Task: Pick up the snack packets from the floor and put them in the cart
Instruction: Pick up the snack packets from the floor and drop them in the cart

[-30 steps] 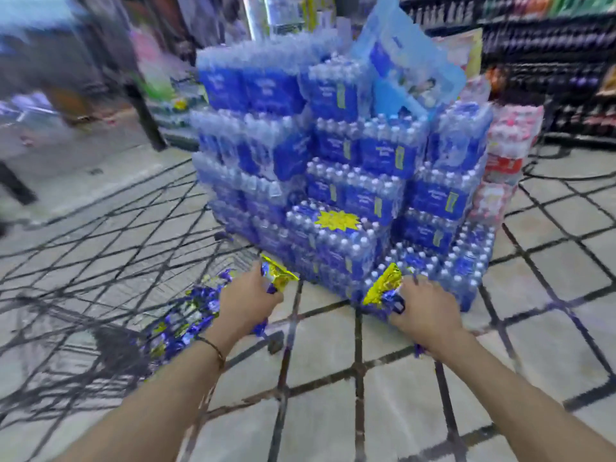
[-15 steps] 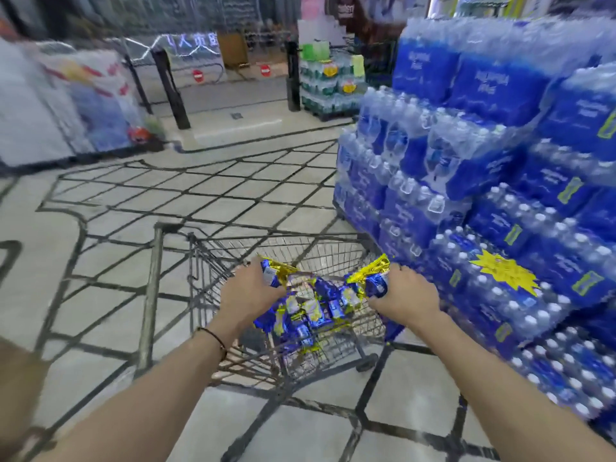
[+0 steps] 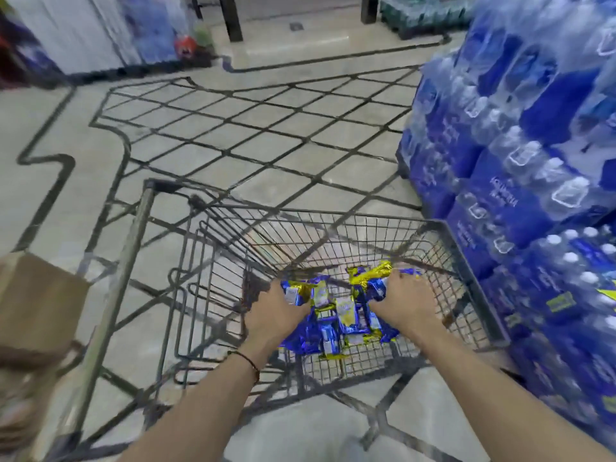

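A bundle of blue and gold snack packets [image 3: 340, 323] hangs low inside the wire basket of the grey shopping cart [image 3: 473, 261]. My left hand [image 3: 271, 313] grips the bundle's left end and my right hand [image 3: 405, 303] grips its right end, both reaching down past the cart's near rim. The lowest packets sit at or just above the basket's wire floor; I cannot tell whether they touch it.
A tall stack of blue shrink-wrapped water bottle packs [image 3: 533, 181] stands close against the cart's right side. A brown paper bag [image 3: 36, 305] is at the left edge beside the cart's handle bar [image 3: 123, 261]. Tiled floor with dark lines stretches ahead.
I have turned from the water stack toward the cart. Both hands carried the snack bundle from floor level over the cart's rim and lowered it into the basket.
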